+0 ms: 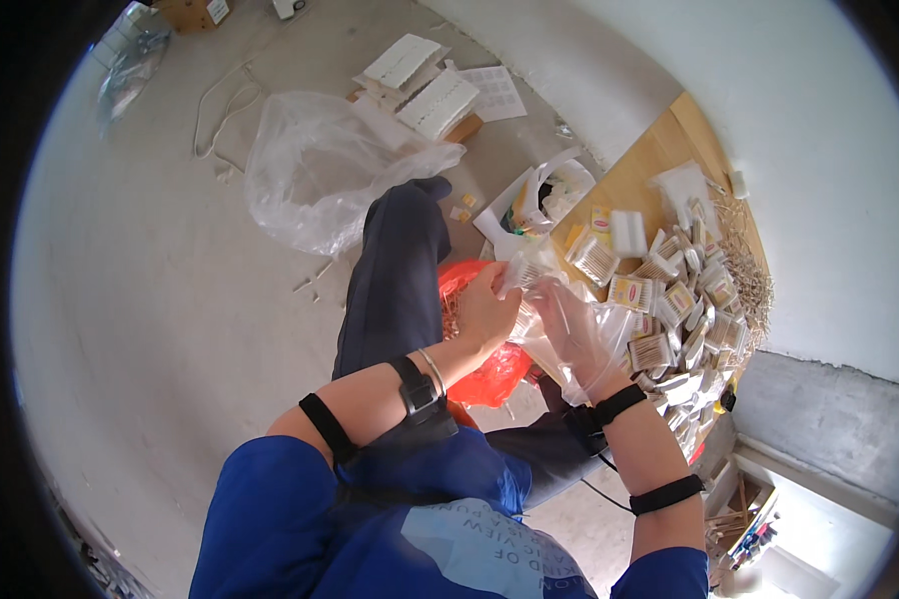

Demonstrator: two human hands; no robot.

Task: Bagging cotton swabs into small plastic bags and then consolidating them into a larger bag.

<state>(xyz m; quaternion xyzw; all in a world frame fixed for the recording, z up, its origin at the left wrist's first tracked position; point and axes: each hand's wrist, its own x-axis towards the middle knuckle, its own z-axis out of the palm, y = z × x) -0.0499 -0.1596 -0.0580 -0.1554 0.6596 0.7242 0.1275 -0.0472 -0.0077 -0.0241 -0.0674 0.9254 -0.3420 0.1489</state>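
Observation:
Above a red plastic bag (pixel 491 382) both my hands meet over some clear plastic. My left hand (pixel 486 307) has its fingers closed on the edge of a clear plastic bag (pixel 531 262). Sticks in a row, like a pack of cotton swabs, show through the plastic between my hands. Clear film lies loosely over my right hand (pixel 566 324) down to the wrist; whether it is a thin glove or the bag cannot be made out. The right fingers are bent around the bag, partly hidden by the film. Pale sticks lie inside the red bag.
On the wooden table (pixel 641 168) at the right lie many swab packs (pixel 677 302) and a heap of loose sticks (pixel 752 255). A white bag (pixel 549 195) stands beside it. On the floor lie a large clear bag (pixel 310 170), white foam blocks (pixel 438 103) and a cord (pixel 202 125).

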